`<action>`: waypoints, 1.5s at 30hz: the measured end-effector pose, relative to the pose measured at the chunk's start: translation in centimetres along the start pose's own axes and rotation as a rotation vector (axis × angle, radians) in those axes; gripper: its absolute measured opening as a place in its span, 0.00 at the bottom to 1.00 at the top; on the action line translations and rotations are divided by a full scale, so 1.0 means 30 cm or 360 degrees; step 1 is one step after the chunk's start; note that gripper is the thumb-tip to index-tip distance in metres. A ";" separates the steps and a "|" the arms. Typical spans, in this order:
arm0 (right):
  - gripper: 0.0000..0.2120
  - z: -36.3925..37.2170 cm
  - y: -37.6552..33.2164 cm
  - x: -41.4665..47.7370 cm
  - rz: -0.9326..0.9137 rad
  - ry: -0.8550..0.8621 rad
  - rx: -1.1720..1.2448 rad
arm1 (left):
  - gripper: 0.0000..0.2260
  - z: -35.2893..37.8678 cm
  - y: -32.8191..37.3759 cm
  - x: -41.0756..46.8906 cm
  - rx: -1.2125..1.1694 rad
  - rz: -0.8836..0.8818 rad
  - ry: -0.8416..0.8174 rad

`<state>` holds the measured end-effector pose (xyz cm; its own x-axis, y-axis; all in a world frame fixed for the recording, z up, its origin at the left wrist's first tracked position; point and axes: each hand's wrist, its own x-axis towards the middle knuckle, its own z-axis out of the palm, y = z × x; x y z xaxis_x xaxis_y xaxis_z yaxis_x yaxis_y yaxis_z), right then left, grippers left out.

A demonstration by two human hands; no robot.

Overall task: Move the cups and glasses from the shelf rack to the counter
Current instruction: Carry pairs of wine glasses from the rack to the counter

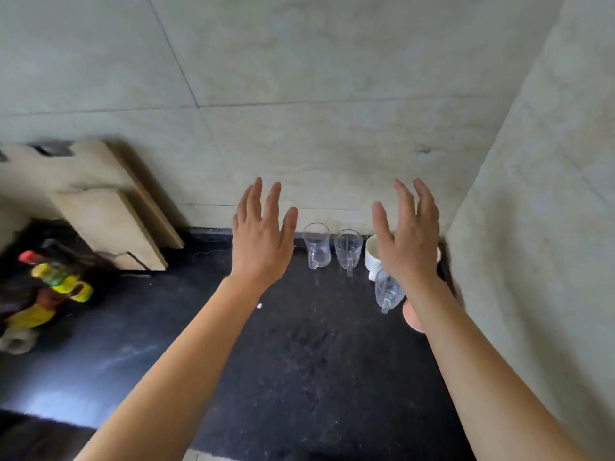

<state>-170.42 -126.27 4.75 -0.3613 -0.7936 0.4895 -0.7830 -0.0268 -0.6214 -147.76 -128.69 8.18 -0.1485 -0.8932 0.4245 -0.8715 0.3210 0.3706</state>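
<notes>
While both my forearms reach out bare over the worktop (299,377), my left hand (261,242) and right hand (407,242) are raised with backs toward me, fingers spread and pointing up at the far wall; each grip is loose and empty, holding nothing. The worktop is a black, speckled stone slab, dull with faint smears near the left. At its far edge, against the pale marbled wall tiles, two clear glass mugs stand upright side by side: the left glass mug (317,246) is smooth-sided, the ribbed glass mug (348,251) just beside it has its handle turned toward me. Right of those, partly behind my right hand, sits a white ceramic cup (372,257), and nearer me a third glass mug (386,292) with its handle facing near. A pinkish cup (412,317) peeks out from under my right wrist; its shape is mostly hidden. Far left, pale wooden cutting boards (109,207) lean on the wall, with blurred, brightly coloured bottles (56,281) in front.
</notes>
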 end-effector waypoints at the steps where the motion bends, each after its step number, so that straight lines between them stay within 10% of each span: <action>1: 0.25 0.022 -0.091 0.029 -0.0144 0.0005 0.0072 | 0.23 -0.096 -0.041 -0.017 0.0077 -0.0040 0.0117; 14: 0.31 0.295 -1.121 -0.521 -0.1310 -0.0628 0.0751 | 0.28 -0.940 -0.506 -0.841 0.0819 -0.0940 0.0663; 31: 0.31 0.174 -2.316 -2.088 -0.2127 -0.1160 0.1471 | 0.28 -1.843 -0.853 -2.362 0.1243 -0.1828 0.1087; 45: 0.31 0.455 -2.984 -2.909 -0.2381 -0.1680 0.1709 | 0.29 -2.241 -1.337 -2.924 0.1457 -0.2426 0.1159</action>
<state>-61.87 -62.91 9.31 0.7581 0.2053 0.6190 0.5253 -0.7548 -0.3929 -68.35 -42.06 11.62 0.8473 0.1450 0.5109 -0.0359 -0.9442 0.3275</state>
